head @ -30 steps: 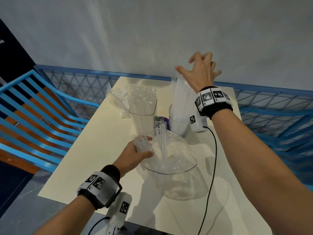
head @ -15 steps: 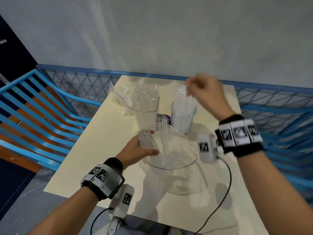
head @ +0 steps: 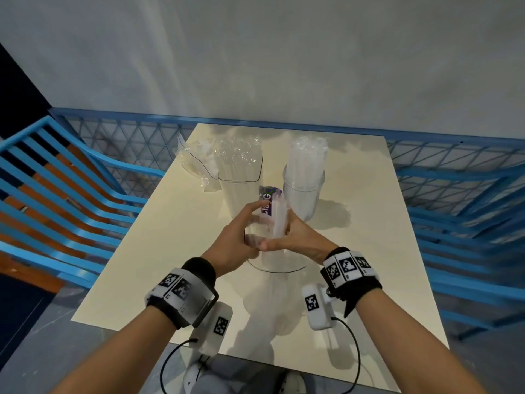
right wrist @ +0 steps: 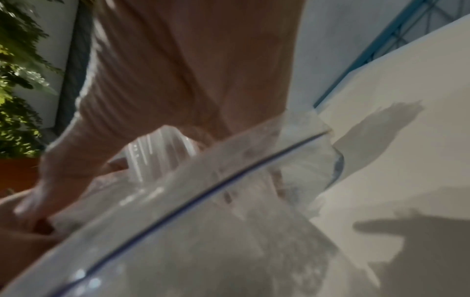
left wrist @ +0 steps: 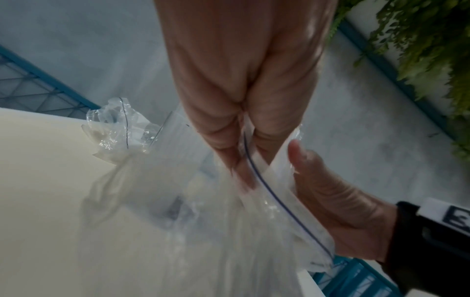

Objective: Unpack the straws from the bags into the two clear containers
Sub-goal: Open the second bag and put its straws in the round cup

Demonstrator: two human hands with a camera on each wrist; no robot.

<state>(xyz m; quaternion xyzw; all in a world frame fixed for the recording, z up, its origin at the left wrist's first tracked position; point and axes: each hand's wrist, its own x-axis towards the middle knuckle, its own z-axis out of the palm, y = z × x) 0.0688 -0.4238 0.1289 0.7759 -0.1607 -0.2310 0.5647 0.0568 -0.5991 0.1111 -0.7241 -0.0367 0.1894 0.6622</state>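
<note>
The straws (head: 306, 157) are already filling both clear containers (head: 303, 191) standing at the tabletop's (head: 176, 245) twelve o'clock end, with an emptied bag (head: 196, 163) lying at eleven o'clock, so most of the unpacking is looking finished. At six o'clock, the open bag (head: 277, 260) is being held at its mouth by the left hand (head: 237, 240), fingers pinching the rim, while the right hand (head: 298, 237) is grasping one more bundle (head: 278, 220) to lift out.

The table (head: 176, 251) is pale cream, ringed by a bright blue railing (head: 85, 177) with diamond mesh. The clear zip bag (left wrist: 254, 231) carries a thin dark-blue seal line. A purple label (head: 268, 199) has white lettering, and black wristbands (head: 350, 273) bear black-and-white square markers.
</note>
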